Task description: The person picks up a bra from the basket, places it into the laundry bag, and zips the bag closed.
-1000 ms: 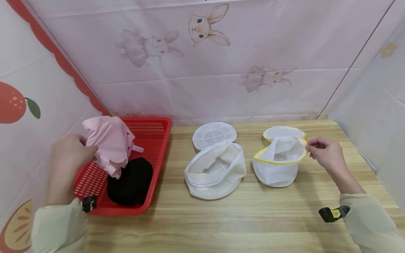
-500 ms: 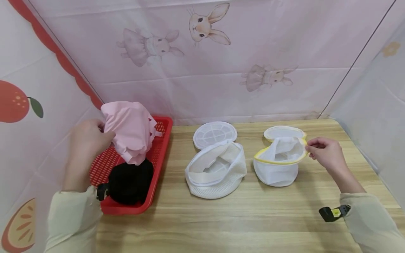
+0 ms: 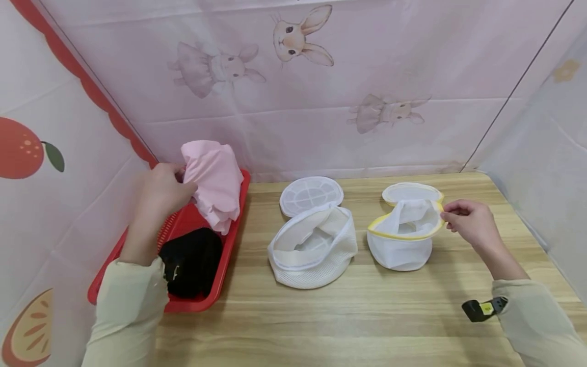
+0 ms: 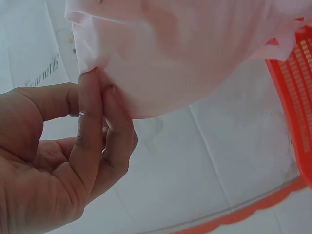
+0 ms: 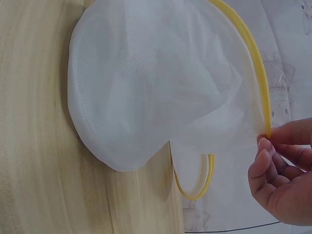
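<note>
My left hand (image 3: 160, 191) pinches a pink cloth garment (image 3: 214, 183) by its edge and holds it up over the far part of the red basket (image 3: 244, 204). Smooth thin fabric hangs from those fingers in the left wrist view. On the right, my right hand (image 3: 472, 224) pinches the yellow zip rim of a white mesh laundry bag (image 3: 399, 252). Its mouth is open and its round lid (image 3: 411, 192) is folded back behind it. Between bag and basket stands a second, off-white mesh laundry bag (image 3: 316, 270), also open, with its lid (image 3: 312, 196) laid back.
A black cloth item (image 3: 194, 265) lies in the red basket, partly behind my left sleeve. The wooden table (image 3: 330, 326) runs back to a pink curtain (image 3: 298, 137) with rabbit prints. White printed sheets (image 3: 27, 92) stand along both sides.
My left hand has carried the pink garment rightward and a little away, from the basket's left side to its far right part. The right hand and both bags stay in place.
</note>
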Action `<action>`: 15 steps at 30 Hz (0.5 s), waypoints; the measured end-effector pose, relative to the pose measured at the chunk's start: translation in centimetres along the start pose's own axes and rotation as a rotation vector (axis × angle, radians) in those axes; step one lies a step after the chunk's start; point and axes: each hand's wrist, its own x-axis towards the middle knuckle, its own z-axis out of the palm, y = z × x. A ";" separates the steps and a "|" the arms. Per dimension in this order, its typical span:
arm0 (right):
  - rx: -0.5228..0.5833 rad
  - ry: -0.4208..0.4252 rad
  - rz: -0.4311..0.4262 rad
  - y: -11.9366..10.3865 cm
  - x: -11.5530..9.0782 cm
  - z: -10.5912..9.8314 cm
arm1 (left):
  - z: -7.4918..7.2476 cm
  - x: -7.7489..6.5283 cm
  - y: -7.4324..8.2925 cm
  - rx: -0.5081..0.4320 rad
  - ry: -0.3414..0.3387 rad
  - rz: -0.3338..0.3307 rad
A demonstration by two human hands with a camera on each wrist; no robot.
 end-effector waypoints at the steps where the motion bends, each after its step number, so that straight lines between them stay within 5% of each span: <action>1: 0.002 -0.001 0.000 0.0 0.0 0.0 | 0.1 0.0 0.3 -0.004 0.003 0.003; 15: 0.007 0.004 -0.015 0.2 -0.1 0.2 | 2.3 0.0 3.4 -0.002 0.115 0.089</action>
